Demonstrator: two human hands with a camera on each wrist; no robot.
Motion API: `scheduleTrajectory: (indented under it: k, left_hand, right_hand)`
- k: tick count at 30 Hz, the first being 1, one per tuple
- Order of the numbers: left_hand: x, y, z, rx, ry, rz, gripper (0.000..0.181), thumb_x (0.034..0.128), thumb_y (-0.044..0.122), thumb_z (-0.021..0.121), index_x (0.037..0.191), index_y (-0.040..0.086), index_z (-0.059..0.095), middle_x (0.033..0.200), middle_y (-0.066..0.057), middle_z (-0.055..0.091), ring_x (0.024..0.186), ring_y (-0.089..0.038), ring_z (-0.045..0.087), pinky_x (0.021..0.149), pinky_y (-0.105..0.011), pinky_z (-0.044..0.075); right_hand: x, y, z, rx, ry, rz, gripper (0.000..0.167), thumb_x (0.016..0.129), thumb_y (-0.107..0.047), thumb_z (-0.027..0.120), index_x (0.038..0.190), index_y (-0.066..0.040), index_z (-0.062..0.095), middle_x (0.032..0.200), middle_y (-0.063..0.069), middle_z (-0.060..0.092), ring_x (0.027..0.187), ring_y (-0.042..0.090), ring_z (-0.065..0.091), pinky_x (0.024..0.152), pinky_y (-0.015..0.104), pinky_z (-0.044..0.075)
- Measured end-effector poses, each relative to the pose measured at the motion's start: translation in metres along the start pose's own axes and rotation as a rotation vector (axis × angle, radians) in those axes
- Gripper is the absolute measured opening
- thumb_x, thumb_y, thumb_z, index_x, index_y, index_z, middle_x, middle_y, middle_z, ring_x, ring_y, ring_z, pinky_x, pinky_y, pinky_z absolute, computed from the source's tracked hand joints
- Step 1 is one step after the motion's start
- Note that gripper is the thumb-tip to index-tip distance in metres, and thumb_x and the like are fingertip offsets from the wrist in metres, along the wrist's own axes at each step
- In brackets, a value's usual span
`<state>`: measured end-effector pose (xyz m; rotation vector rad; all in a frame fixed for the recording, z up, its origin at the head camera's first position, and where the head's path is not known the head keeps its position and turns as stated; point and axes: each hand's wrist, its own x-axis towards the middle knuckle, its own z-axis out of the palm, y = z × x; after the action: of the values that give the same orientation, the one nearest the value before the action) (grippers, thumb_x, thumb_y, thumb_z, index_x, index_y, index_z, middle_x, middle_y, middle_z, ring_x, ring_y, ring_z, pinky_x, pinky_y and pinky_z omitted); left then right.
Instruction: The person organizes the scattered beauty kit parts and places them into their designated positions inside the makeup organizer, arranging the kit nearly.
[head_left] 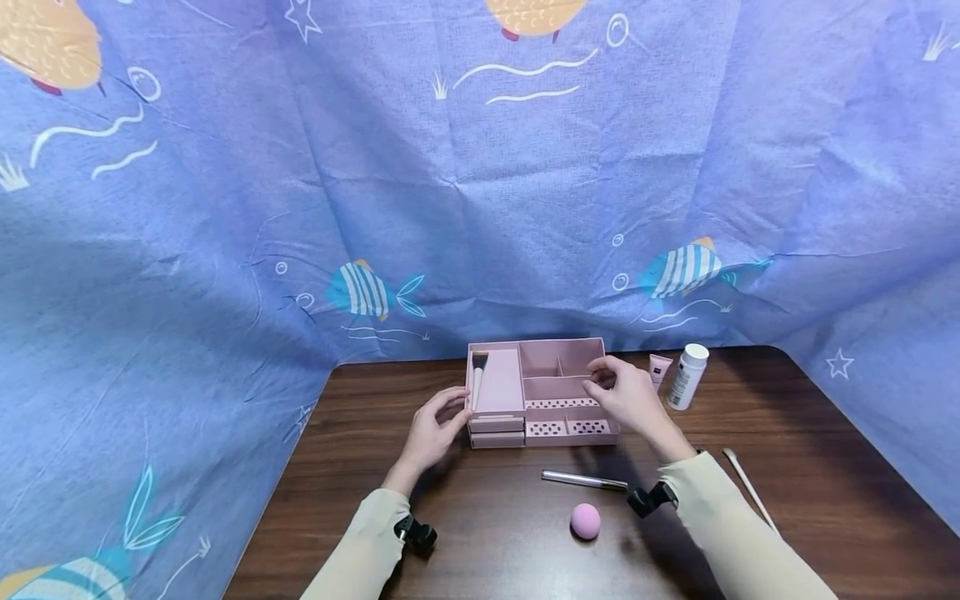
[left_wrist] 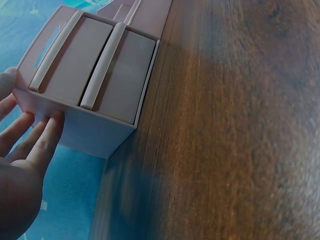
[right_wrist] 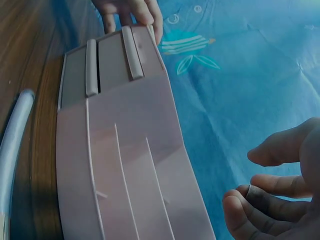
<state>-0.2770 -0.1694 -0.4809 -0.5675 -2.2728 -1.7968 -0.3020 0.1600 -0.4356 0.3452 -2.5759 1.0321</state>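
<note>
A pink organizer (head_left: 501, 379) with two small drawers at its left front stands against the cloth; a makeup brush (head_left: 477, 379) lies on its top left section. The left hand (head_left: 433, 429) touches the organizer's left side, with fingertips along the side wall in the left wrist view and the thumb at the top edge. Above the organizer's right compartments, the right hand (head_left: 633, 404) hovers with bent, spread fingers and nothing visible between them. In the right wrist view that hand (right_wrist: 280, 190) is beside the organizer (right_wrist: 120, 165), apart from it.
A silver pen-like tube (head_left: 583, 480) and a pink ball (head_left: 585, 521) lie in front of the organizer. To the right are a small pink tube (head_left: 658, 371), a white bottle (head_left: 687, 377) and a thin brush (head_left: 750, 490). Blue patterned cloth (head_left: 465, 208) hangs behind the wooden table (head_left: 465, 533).
</note>
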Motion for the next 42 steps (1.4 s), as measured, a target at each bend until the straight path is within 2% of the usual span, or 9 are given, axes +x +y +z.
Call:
scheduleTrajectory:
  k: [10,16,22,27,34,42]
  left_hand:
    - [-0.001,-0.003,0.002,0.019,0.029,0.045,0.033,0.0891,-0.002,0.066,0.120,-0.011,0.060,0.126,-0.028,0.058,0.114,-0.043,0.060,0.091,-0.051,0.053]
    - [0.000,-0.002,0.001,0.013,0.021,0.022,0.034,0.0897,0.000,0.067,0.122,-0.009,0.060,0.128,-0.027,0.058,0.116,-0.042,0.059,0.093,-0.051,0.052]
    - [0.001,-0.003,0.000,0.004,0.014,-0.017,0.034,0.0903,0.001,0.066,0.123,-0.008,0.060,0.130,-0.026,0.057,0.118,-0.041,0.058,0.095,-0.052,0.050]
    - [0.000,-0.003,0.000,0.009,0.007,-0.018,0.034,0.0907,0.002,0.066,0.123,-0.008,0.060,0.130,-0.025,0.057,0.119,-0.040,0.058,0.096,-0.049,0.051]
    - [0.001,0.000,0.000,0.005,0.003,0.000,0.035,0.0904,0.001,0.066,0.122,-0.010,0.060,0.130,-0.026,0.057,0.118,-0.043,0.057,0.095,-0.052,0.050]
    - [0.002,-0.006,-0.002,-0.004,-0.006,-0.027,0.035,0.0908,0.002,0.066,0.123,-0.009,0.060,0.131,-0.025,0.057,0.120,-0.041,0.057,0.097,-0.050,0.050]
  right_hand:
    - [-0.009,0.017,-0.009,-0.017,-0.016,0.034,0.024,0.082,-0.012,0.073,0.104,-0.002,0.068,0.086,0.007,0.073,0.074,0.016,0.069,0.068,0.029,0.053]
    - [-0.014,0.026,-0.014,-0.035,-0.013,0.037,0.021,0.082,-0.011,0.074,0.100,-0.002,0.068,0.082,0.006,0.072,0.071,0.016,0.068,0.066,0.028,0.053]
    - [-0.021,0.038,-0.020,-0.042,-0.043,0.051,0.023,0.082,-0.010,0.073,0.101,0.000,0.066,0.085,0.010,0.072,0.074,0.018,0.068,0.066,0.028,0.054]
    - [-0.030,0.049,-0.026,-0.073,-0.045,0.060,0.022,0.080,-0.010,0.074,0.099,-0.003,0.067,0.083,0.008,0.072,0.072,0.018,0.068,0.065,0.030,0.053]
    - [-0.040,0.060,-0.030,-0.109,-0.037,0.066,0.022,0.080,-0.013,0.076,0.097,-0.003,0.068,0.081,0.005,0.073,0.072,0.017,0.069,0.065,0.031,0.053]
    - [-0.047,0.069,-0.031,-0.137,-0.076,0.094,0.027,0.079,-0.014,0.077,0.102,-0.002,0.067,0.084,0.008,0.073,0.074,0.020,0.069,0.066,0.034,0.054]
